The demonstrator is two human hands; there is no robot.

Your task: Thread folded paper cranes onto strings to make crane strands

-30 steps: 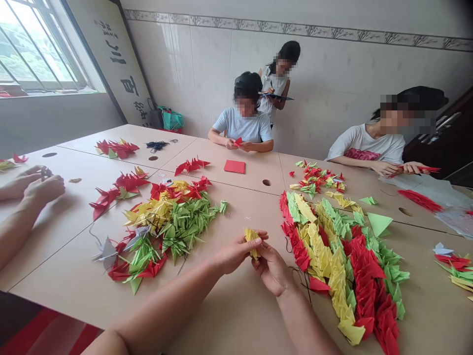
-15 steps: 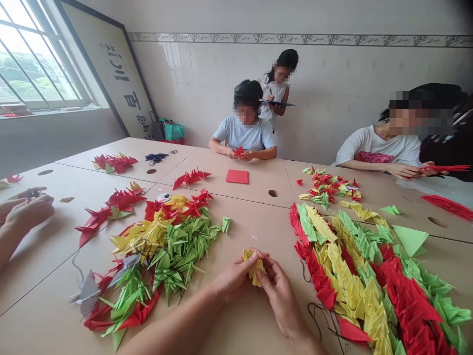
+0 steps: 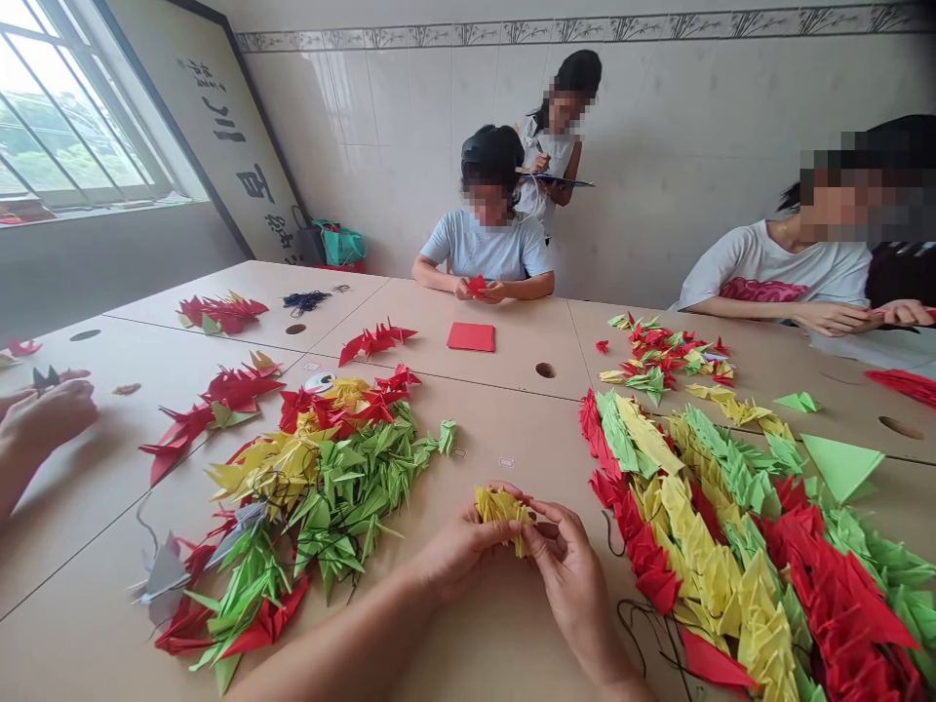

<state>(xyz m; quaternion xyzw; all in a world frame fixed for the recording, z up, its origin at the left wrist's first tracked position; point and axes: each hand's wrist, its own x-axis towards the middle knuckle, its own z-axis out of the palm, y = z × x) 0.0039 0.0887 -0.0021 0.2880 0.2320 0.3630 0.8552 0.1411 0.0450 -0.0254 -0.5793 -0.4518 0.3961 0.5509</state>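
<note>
Two bare hands, left hand (image 3: 472,538) and right hand (image 3: 570,565), both occupied: from my remote post I recorded the fingers of each grasping one yellow folded-paper piece (image 3: 498,505), held over the near surface (image 3: 468,653), between a mixed paper heap (image 3: 358,468) to the left and long paper strands (image 3: 723,565) to the right. Change noted: half a second earlier the piece stood nearly upright; now it lay more crosswise, its right end pinched by the right fingers. I judged that this turn gave those fingers better access to that end. Also listed: one stack of red sheets (image 3: 471,336), farther off, well apart.
</note>
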